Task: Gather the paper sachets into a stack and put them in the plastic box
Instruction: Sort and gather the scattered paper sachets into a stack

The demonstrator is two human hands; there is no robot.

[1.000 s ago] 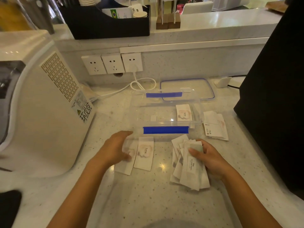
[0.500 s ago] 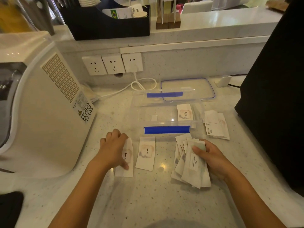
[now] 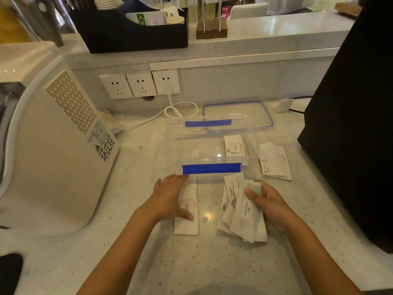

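A clear plastic box (image 3: 178, 143) with blue clips stands open on the counter, one "love" sachet (image 3: 234, 145) lying in its right end. My right hand (image 3: 270, 203) grips a fanned bunch of white paper sachets (image 3: 244, 211) just in front of the box. My left hand (image 3: 170, 196) lies flat on white sachets (image 3: 187, 222) on the counter, which look like one lying over another. Right of the box sits another small pile of sachets (image 3: 274, 165).
The box lid (image 3: 238, 116) lies behind the box. A white appliance (image 3: 55, 145) fills the left side, with wall sockets (image 3: 140, 84) and a white cable (image 3: 172, 111) behind. A tall black object (image 3: 353, 116) stands at the right. A black organiser (image 3: 131, 33) sits on the raised ledge.
My left hand has slid the left sachet rightwards, and the two loose sachets now appear as one pile under it. My right hand keeps holding its bunch, barely moved.
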